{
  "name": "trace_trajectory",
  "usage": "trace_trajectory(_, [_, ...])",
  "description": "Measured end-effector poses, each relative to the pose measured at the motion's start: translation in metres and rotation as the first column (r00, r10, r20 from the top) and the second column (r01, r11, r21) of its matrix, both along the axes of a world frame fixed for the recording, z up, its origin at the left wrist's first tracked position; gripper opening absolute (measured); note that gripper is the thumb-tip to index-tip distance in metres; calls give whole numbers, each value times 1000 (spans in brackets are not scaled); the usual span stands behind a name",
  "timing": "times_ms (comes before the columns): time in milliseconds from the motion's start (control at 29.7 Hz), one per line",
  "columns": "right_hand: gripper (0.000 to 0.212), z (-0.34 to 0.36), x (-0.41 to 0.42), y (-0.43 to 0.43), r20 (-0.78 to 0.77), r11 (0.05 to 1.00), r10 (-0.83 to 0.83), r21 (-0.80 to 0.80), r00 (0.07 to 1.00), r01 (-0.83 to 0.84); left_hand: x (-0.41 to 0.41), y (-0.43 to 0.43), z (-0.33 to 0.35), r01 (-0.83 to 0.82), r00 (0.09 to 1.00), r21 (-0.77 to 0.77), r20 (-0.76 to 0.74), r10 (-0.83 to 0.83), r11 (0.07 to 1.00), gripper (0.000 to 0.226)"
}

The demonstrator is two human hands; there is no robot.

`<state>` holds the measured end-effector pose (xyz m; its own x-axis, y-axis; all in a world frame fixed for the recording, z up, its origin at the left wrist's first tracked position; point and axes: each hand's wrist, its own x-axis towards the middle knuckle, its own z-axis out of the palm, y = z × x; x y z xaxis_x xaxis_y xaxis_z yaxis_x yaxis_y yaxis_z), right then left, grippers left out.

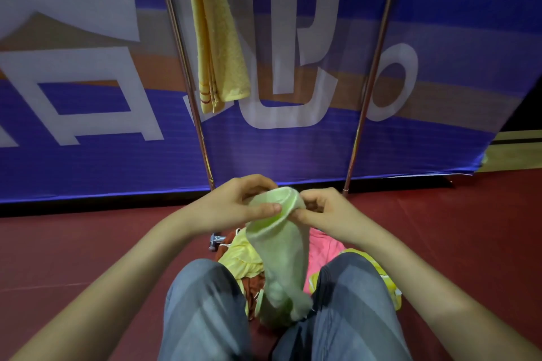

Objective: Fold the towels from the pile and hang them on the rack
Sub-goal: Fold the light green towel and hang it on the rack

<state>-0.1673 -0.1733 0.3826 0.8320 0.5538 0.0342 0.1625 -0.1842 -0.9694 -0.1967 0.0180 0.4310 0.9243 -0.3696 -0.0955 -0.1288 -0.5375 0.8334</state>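
Pinching the top edge of a green towel (281,249) between left hand (231,205) and right hand (328,211), fingers (265,209) clamped on the cloth, above the pile (240,259) on the floor (88,243). Behind, on the rack (372,76), a yellow towel (217,47).

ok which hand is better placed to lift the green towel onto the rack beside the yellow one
Probably the right hand. It and the left hand both pinch the green towel's top edge, but the rack's free span lies right of the yellow towel, on its side.
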Motion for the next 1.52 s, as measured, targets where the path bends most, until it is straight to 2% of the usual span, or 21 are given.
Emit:
trace_trajectory(67, [22, 4, -2, 5, 23, 1000, 21, -21, 1000, -20, 1, -4, 2, 11, 999, 54, 40, -13, 998, 56])
trace_trajectory(135, [14, 6, -3, 7, 50, 999, 33, -31, 998, -31, 1, -10, 4, 6, 995, 131, 96, -19, 991, 51])
trace_trajectory(269, [29, 5, -4, 7, 84, 999, 20, -27, 996, -18, 0, -16, 4, -17, 982, 259, 185, -33, 966, 51])
trace_trajectory(404, [21, 2, -2, 3, 70, 999, 1, -40, 998, 2, 2, -19, 2, -51, 969, 283, 248, -21, 958, 31])
trace_trajectory(572, [30, -3, -3, 4, 30, 1000, -26, 6, 999, 26, 3, -18, 0, -70, 956, 337, 293, -33, 939, 42])
trace_trajectory(673, [10, -6, -2, 5, 6, 999, -28, 23, 1000, 28, 1, -19, -1, -106, 932, 389, 361, -45, 915, 33])
trace_trajectory(741, [17, -9, -2, 6, -35, 997, -9, 81, 999, 12, 1, -21, 0, -123, 908, 402, 414, -60, 907, 33])
trace_trajectory(842, [19, -16, -2, 4, -106, 997, 29, 80, 994, -21, 1, -21, 4, -128, 889, 383, 453, -65, 915, 33])
trace_trajectory(1010, [9, -40, -2, 1, -208, 989, 121, -64, 971, -137, 3, -12, 17, -127, 855, 293, 516, -45, 947, 43])
trace_trajectory(1111, [14, -57, 0, -3, -254, 978, 131, -127, 958, -167, 5, -3, 27, -156, 839, 239, 545, 1, 958, 43])
trace_trajectory(1280, [29, -88, 3, -5, -273, 942, 141, -258, 952, -214, 8, 17, 46, -266, 798, 154, 590, 127, 952, 29])
trace_trajectory(1347, [28, -102, 2, -3, -291, 932, 130, -289, 948, -217, 10, 25, 57, -317, 749, 116, 639, 173, 941, 31])
trace_trajectory(1448, [13, -114, -1, 3, -303, 930, 128, -293, 944, -220, 11, 37, 74, -378, 669, 100, 717, 197, 920, 36])
trace_trajectory(1515, [25, -118, -1, 4, -278, 946, 85, -278, 957, -165, 11, 46, 78, -405, 638, 101, 743, 203, 909, 31])
